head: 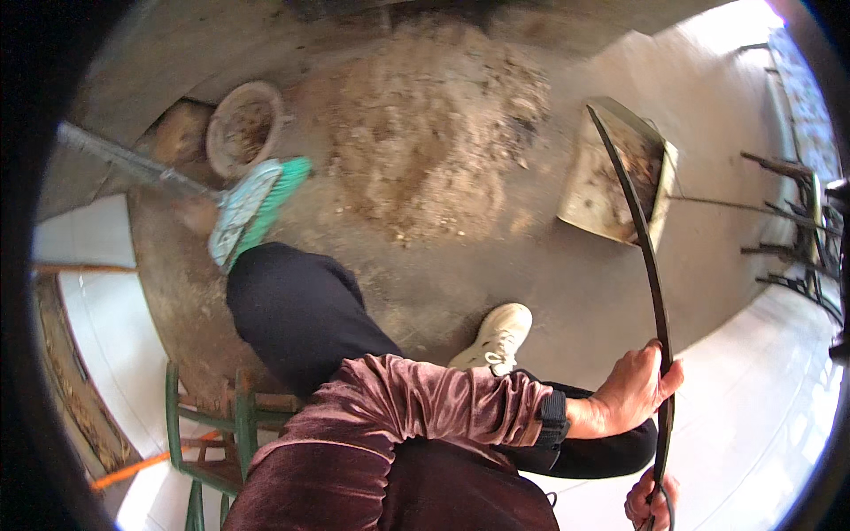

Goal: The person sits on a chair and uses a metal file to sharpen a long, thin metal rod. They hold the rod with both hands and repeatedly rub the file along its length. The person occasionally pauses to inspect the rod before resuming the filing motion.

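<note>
My left hand reaches across my body, its fingers and thumb closed around a long dark narrow strip, perhaps metal. Lower down, at the bottom of the picture, my right hand grips the same strip near its end, where a thin dark loop shows. The strip rises in a curve, and its far tip overlaps a pale dustpan in the picture. Whether the two touch, I cannot tell. Brown debris lies inside the dustpan, and a thin handle runs from it to the right.
A broad heap of ash or dirt covers the floor ahead. Left of it stand a round basin with brown contents and a green-bristled broom. A green-framed chair is beside me; dark furniture legs edge the right.
</note>
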A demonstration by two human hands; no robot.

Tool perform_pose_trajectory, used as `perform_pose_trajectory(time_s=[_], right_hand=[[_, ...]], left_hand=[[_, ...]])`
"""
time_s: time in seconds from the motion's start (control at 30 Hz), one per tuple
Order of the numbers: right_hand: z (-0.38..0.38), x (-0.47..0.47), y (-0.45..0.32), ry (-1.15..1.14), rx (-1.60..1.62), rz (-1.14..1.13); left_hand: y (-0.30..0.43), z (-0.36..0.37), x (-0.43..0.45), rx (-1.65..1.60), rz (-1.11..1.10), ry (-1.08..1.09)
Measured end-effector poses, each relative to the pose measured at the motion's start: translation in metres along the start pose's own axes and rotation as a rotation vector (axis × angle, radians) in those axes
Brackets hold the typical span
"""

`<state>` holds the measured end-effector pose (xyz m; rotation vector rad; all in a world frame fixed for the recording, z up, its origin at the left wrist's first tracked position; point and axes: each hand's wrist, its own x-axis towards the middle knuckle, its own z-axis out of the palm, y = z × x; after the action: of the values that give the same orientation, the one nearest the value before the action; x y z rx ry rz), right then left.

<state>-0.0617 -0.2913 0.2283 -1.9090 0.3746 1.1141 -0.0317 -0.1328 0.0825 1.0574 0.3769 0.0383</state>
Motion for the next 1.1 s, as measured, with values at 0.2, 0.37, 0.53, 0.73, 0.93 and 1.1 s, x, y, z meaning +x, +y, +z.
perform_pose_trajectory(time_s=[0.2, 0.37, 0.53, 0.73, 0.93, 1.1], right_hand=[[-0.012, -0.009, -0.017, -0.053, 0.365, 0.017], [-0.024, -0.002, -0.023, -0.040, 0.476, 0.069], [-0.026, -0.008, -0.016, 0.021, 0.376, 0.000], [-0.030, 0.017, -0.031, -0.171, 0.062, 0.100], [-0.016, 0.061, -0.070, -0.587, -0.813, -0.286], [0.024, 0.076, -0.078, -0.636, -0.943, -0.500]], left_hand=[[0.003, 0.032, 0.028, -0.045, -0.083, -0.122], [0.001, 0.042, 0.045, -0.104, -0.107, -0.224], [-0.010, 0.042, 0.039, -0.266, -0.057, -0.210], [0.004, -0.002, 0.003, -0.133, -0.084, 0.095], [0.002, -0.072, -0.027, -0.524, -0.069, 0.171], [-0.008, -0.106, -0.025, -0.400, 0.068, 0.304]])
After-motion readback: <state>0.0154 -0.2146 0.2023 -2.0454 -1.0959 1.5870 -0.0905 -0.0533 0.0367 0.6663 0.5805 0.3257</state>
